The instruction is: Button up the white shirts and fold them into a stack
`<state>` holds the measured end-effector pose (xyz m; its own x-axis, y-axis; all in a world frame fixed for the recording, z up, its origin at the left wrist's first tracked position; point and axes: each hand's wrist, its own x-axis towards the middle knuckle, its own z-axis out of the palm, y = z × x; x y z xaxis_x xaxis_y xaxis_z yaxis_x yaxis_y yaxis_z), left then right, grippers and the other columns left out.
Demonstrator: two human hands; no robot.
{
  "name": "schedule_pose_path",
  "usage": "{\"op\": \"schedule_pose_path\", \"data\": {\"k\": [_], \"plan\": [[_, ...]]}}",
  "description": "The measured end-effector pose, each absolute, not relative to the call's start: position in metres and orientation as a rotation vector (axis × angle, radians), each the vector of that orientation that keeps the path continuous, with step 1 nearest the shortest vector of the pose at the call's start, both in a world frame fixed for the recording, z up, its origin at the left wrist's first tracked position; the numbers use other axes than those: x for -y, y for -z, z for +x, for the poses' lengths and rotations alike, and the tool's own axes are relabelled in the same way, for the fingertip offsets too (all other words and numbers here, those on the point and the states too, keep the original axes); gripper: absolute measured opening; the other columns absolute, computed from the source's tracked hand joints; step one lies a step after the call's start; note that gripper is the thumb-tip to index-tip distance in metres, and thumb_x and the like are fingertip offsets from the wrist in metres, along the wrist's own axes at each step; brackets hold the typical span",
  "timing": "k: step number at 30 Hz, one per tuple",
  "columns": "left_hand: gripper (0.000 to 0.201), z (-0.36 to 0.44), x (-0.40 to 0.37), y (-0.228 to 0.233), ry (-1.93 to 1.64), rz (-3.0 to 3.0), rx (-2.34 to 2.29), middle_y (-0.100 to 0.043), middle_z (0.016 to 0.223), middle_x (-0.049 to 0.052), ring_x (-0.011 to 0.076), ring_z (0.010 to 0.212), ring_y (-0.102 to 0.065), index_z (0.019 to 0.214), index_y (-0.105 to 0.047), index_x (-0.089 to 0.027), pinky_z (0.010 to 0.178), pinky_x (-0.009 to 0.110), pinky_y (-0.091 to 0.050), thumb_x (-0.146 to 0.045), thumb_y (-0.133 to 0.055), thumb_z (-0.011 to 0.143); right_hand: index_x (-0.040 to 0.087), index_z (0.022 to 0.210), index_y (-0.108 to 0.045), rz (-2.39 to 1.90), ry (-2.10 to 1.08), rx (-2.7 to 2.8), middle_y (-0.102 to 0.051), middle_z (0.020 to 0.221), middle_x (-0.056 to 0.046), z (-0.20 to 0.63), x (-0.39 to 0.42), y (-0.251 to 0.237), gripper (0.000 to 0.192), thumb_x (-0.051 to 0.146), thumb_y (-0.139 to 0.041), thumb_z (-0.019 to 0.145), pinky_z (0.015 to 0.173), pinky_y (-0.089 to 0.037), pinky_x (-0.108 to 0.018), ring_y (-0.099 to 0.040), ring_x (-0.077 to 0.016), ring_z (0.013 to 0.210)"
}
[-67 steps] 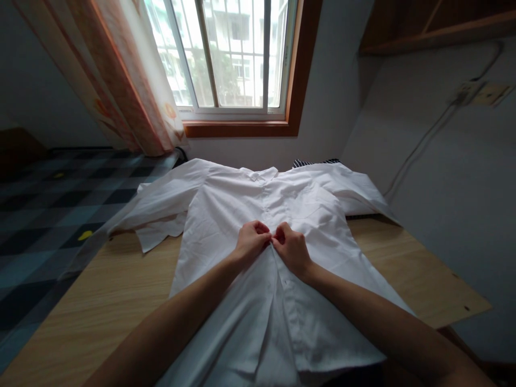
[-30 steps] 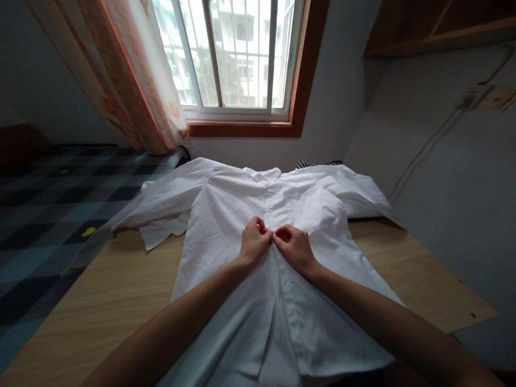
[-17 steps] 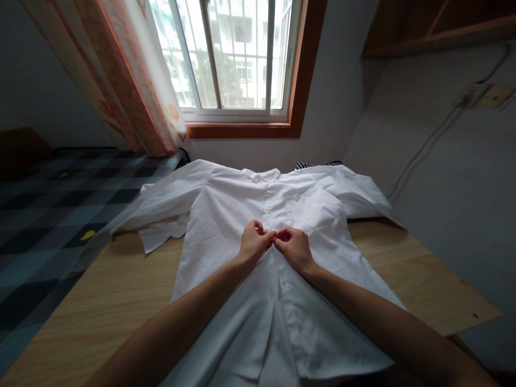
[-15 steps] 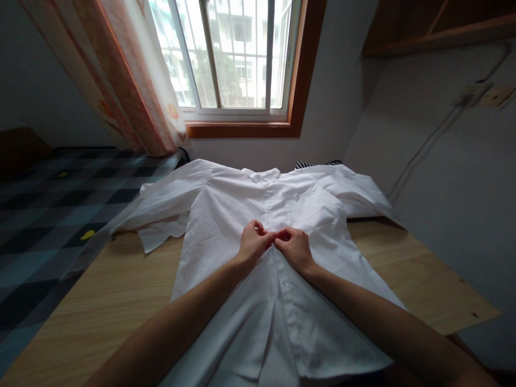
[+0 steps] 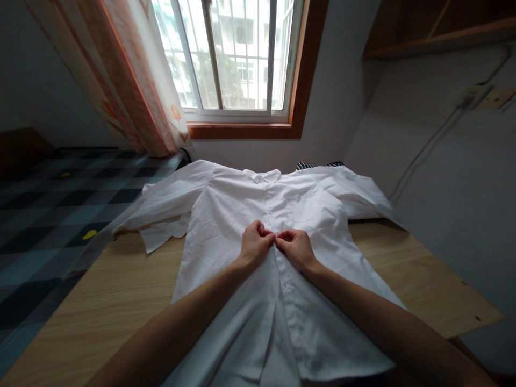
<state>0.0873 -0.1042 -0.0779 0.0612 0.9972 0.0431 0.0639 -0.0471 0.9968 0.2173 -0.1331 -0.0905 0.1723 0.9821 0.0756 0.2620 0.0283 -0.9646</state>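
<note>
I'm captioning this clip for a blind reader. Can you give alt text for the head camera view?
Two bare hands, left hand and right hand, pinch the front placket of a white shirt at mid-chest, fingers meeting. The shirt lies face up, sleeves spread, on a wooden table below a window with a curtain.

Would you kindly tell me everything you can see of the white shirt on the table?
The white shirt is thin woven cloth, lying front up on the wooden table, collar toward the window, sleeves spread sideways. The front is closed near the collar and open toward the hem. The left hand and right hand pinch the two front edges together at mid-chest. Light wrinkles cross it.
</note>
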Motion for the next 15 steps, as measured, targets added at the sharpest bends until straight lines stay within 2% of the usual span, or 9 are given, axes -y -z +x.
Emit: {"op": "schedule_pose_path", "data": {"k": [4, 8, 15], "plan": [[0.016, 0.079, 0.1, 0.068, -0.922, 1.381, -1.129, -0.054, 0.05, -0.004, 0.0102, 0.046, -0.051, 0.065, -0.051, -0.017, 0.044, 0.019, -0.035, -0.017, -0.067, 0.061, 0.016, 0.064, -0.064, -1.314, -1.108, 1.136, -0.061, 0.05, 0.001, 0.219, 0.13, 0.087, 0.021, 0.035, -0.07, 0.061, 0.048, -0.039, -0.024, -0.052, -0.0121, 0.047], [0.01, 0.073, 0.102, 0.056, -0.696, 1.531, -1.098, -0.054, 0.045, -0.002, 0.0093, 0.039, -0.047, 0.065, -0.062, -0.013, 0.041, 0.02, -0.033, -0.022, -0.063, 0.071, 0.015, 0.065, -0.063, -1.246, -1.23, 1.026, -0.06, 0.05, 0.002, 0.221, 0.129, 0.085, 0.026, 0.035, -0.076, 0.055, 0.047, -0.038, -0.023, -0.05, -0.0104, 0.045], [0.011, 0.072, 0.102, 0.055, -0.67, 1.677, -1.183, -0.053, 0.044, -0.004, 0.0082, 0.038, -0.048, 0.065, -0.064, -0.014, 0.043, 0.018, -0.034, -0.015, -0.057, 0.073, 0.014, 0.067, -0.066, -1.2, -1.335, 0.966, -0.064, 0.056, 0.001, 0.224, 0.129, 0.081, 0.023, 0.028, -0.076, 0.053, 0.052, -0.044, -0.023, -0.055, -0.0099, 0.05]]}}
